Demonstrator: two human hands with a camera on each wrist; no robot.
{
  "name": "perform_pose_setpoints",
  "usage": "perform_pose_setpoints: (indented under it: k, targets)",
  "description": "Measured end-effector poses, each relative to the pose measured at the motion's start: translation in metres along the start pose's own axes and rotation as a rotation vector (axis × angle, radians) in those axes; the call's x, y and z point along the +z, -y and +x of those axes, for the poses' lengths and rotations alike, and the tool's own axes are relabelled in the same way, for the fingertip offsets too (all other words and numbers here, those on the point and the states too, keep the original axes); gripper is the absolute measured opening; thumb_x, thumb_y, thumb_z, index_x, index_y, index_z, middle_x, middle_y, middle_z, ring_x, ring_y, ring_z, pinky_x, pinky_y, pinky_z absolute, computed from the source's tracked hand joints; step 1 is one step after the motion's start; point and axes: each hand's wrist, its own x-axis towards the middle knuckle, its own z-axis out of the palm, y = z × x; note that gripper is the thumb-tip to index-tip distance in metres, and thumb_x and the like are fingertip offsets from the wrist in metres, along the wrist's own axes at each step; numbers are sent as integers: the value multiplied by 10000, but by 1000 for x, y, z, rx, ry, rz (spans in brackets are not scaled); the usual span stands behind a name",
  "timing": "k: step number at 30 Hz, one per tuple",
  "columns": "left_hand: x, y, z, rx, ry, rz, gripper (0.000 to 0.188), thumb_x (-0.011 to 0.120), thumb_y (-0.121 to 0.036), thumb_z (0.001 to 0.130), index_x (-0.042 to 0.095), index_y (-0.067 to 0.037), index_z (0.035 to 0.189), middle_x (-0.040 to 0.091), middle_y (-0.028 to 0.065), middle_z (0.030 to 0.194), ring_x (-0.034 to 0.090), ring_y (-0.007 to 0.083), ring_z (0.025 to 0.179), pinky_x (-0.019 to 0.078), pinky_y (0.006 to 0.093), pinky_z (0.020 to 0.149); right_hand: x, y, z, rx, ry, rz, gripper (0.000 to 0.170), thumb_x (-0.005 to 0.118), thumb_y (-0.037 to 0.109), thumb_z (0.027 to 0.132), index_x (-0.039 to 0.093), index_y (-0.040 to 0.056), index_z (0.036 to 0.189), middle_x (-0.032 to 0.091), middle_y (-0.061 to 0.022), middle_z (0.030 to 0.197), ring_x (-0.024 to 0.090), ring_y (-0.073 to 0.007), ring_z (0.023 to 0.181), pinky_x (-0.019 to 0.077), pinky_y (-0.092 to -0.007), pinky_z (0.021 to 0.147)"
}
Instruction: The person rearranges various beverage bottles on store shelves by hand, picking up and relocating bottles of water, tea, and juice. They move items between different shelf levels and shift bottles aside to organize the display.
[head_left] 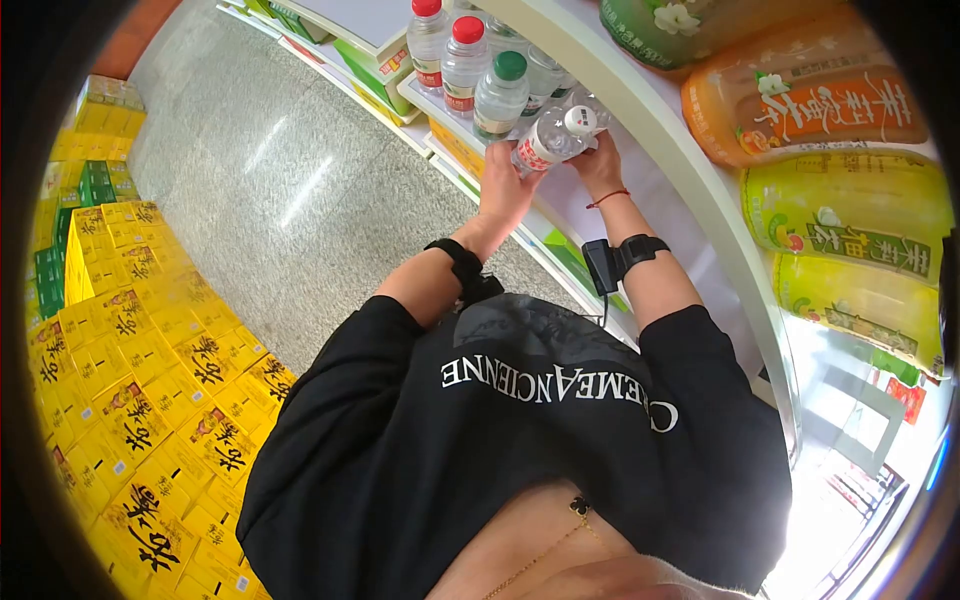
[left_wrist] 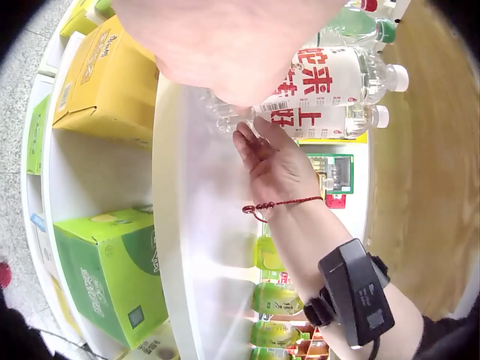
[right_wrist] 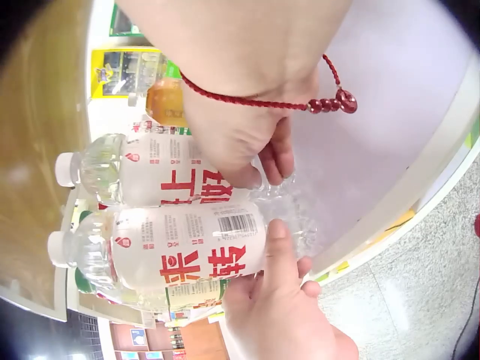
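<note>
A clear water bottle with a white cap and a red-printed white label stands at the shelf's front. My left hand grips its lower part, the thumb lying across the clear base. Right beside it is a second, matching bottle. My right hand, with a red cord bracelet at the wrist, holds this second bottle low down, thumb and curled fingers at its base. In the left wrist view, my left hand covers part of the first bottle.
Green-capped and red-capped bottles stand in rows to the left. A curved white shelf edge passes close by the right arm, with large printed bottle pictures beyond. Yellow cartons are stacked across the aisle. Boxes fill the lower shelf.
</note>
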Motion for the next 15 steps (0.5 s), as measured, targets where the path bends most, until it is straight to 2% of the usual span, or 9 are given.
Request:
perform_pose_setpoints:
  k: [4,6,8,12,15]
  targets:
    - [4,3,2,28,-47,31,574,798,-177,708,461,7,1136,511,145,1052,562,218,754,485,338,675,8,-6,12,40,-9,-89,521,709,-25,737,470,-19,1200,629,-140,1072,686,-238,817,583,-307,642]
    - [3,-2,3,-108,-10,-44,564,785,-162,722,444,10,1137,480,183,1092,557,294,827,478,369,734,9,-14,17,41,-17,-145,546,723,-22,724,468,-14,1207,631,-137,1079,682,-241,849,583,-314,649]
    - [5,-4,1,-122,-21,-63,571,788,-167,720,443,14,1138,479,179,1092,553,282,821,476,363,734,11,-2,16,-161,-21,-457,586,752,-19,691,477,-9,1208,632,-137,1103,666,-241,924,578,-323,693]
    - [9,4,0,-147,-84,-55,591,800,-182,711,441,24,1134,484,161,1090,548,248,814,473,353,737,13,5,12,-102,-74,-401,613,777,-10,661,495,3,1204,635,-141,1116,651,-232,976,564,-329,751]
    - [1,-2,2,-170,-44,-103,604,812,-190,699,443,27,1126,486,150,1088,544,234,810,473,355,732,13,3,13,-136,-91,-317,574,769,-16,668,522,10,1185,636,-140,1118,660,-232,953,558,-328,770]
